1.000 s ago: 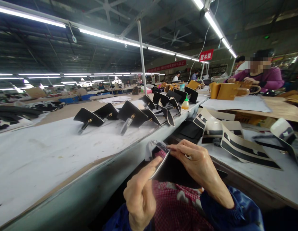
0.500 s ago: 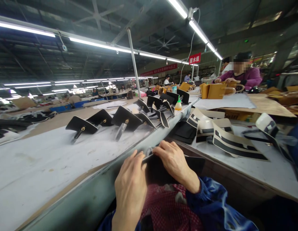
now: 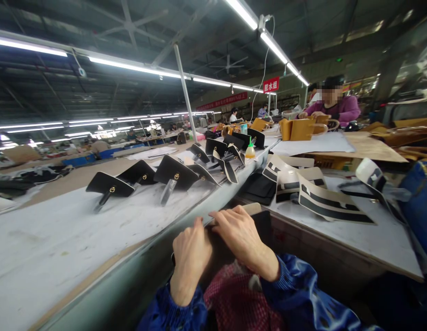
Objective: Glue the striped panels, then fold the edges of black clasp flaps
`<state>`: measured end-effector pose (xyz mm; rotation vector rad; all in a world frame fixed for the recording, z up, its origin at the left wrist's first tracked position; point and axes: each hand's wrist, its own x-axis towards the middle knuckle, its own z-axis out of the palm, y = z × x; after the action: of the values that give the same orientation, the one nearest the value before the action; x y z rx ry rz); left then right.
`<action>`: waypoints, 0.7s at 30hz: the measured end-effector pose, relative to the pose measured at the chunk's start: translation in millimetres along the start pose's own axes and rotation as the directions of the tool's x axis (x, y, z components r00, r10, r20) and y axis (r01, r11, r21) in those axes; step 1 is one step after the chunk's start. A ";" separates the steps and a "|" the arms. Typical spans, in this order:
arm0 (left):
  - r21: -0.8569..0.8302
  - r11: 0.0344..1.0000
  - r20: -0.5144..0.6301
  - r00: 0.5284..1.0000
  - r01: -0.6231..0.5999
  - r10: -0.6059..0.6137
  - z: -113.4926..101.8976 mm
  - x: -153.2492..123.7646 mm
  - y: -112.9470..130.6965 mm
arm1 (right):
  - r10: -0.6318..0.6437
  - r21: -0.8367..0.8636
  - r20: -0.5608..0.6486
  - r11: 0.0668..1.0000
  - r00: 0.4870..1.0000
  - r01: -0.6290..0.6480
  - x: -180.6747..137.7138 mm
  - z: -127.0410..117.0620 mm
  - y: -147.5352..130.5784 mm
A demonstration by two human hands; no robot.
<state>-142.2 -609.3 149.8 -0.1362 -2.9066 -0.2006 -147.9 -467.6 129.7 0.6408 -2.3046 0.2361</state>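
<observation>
Above my lap, a black leather panel [image 3: 263,225] with a pale beige underside is held between both hands, most of it hidden behind them. My left hand [image 3: 191,257] is closed at its left end, fingers curled and thumb up near the edge. Across the top edge bends my right hand [image 3: 242,239], its fingers closed on the panel close to the left thumb. On the bench to the left stand similar black panels with gold rings and straps, such as one leather panel [image 3: 175,172] with its strap wrapped in clear plastic.
A bottle with a green tip [image 3: 250,151] stands near the bench edge [image 3: 199,202]. Pale panels with black strips [image 3: 332,200] lie on the right-hand table beside black stacked pieces [image 3: 256,189]. A co-worker in purple [image 3: 347,110] handles mustard-coloured bag pieces [image 3: 303,129] farther back.
My left hand has turned and curled more tightly, fingers no longer stretched upward. The panel has tilted, showing its beige underside at the right. The whole view has shifted slightly.
</observation>
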 end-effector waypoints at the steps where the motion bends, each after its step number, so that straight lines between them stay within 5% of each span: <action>1: -0.023 1.000 -0.013 1.000 0.016 -0.016 0.3 1.0 -4.8 | 0.001 0.006 -0.012 1.000 1.000 -0.001 -1.4 -3.5 3.9; 10: -0.420 0.907 -0.207 0.969 0.038 -0.136 -12.0 -4.5 -52.0 | 0.134 0.239 -0.186 0.967 0.973 -0.087 -9.8 -25.8 48.9; 17: -0.585 0.810 -0.331 0.925 -0.046 -0.186 -12.9 -14.1 -66.3 | 0.372 0.530 -0.347 0.835 0.861 -0.147 -6.2 -19.2 56.2; 21: -0.600 0.791 -0.370 0.919 -0.123 -0.138 -18.4 -22.6 -66.8 | 0.412 0.654 -0.272 0.742 0.870 -0.146 -4.6 -21.7 58.4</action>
<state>-123.4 -679.6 154.1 -0.1640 -2.3253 -1.0503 -161.9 -408.3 143.2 0.4721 -1.8806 1.2052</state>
